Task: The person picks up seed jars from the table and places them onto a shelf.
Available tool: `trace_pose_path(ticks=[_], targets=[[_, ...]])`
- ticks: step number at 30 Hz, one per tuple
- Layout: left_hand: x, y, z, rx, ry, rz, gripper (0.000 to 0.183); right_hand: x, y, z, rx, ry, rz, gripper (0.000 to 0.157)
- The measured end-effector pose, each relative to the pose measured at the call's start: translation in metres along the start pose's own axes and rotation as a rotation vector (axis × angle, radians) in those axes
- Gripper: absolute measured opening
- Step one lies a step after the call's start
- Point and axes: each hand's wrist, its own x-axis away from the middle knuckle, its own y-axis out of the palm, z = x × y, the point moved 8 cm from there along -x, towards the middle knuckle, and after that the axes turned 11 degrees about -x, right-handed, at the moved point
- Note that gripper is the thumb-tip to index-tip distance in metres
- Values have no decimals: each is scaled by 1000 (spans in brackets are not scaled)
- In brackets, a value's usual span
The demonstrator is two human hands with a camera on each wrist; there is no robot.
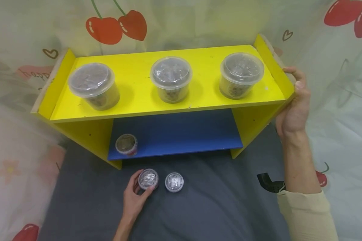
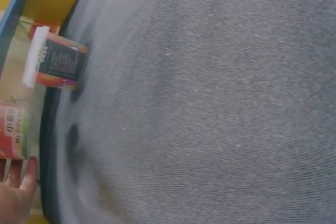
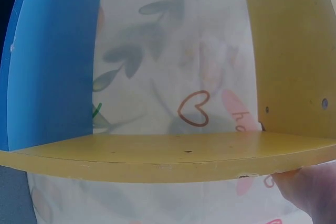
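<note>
My left hand [image 1: 134, 199] holds a small round tub [image 1: 148, 179] with a clear lid, thumb and fingers on either side of it. The left wrist view shows the tub's pink-red printed label [image 2: 13, 132] above the fingers. Just to its right, a second small tub [image 1: 174, 182] stands on the dark grey cloth. In front of both is a yellow shelf unit [image 1: 132, 63] with a blue lower board [image 1: 181, 132]. My right hand [image 1: 295, 103] grips the unit's right side panel near the top. From the right wrist view, part of that hand [image 3: 310, 190] shows beside the yellow panel.
Three larger lidded tubs, left [image 1: 92, 83], middle [image 1: 171, 78] and right [image 1: 241, 75], stand on the yellow top board. One small tub [image 1: 126, 144] sits at the blue board's left end. A cherry-printed curtain [image 1: 199, 23] hangs behind. A black strap [image 1: 269, 183] sticks out by the right wrist.
</note>
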Motion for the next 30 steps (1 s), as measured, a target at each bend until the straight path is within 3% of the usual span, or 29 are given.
trace_pose_path(ticks=[3,6,20,30], targets=[[1,-3,19,0,40,3,69,0,0,0,-18,2,-5,43],[2,-5,27,2,70,7,69,0,1,1,-32,5,-12,44],[-1,-11,52,14,210,23,70,0,2,0,-24,-10,-17,44],[-3,-14,69,24,246,41,69,0,2,1,-25,-11,-13,44]])
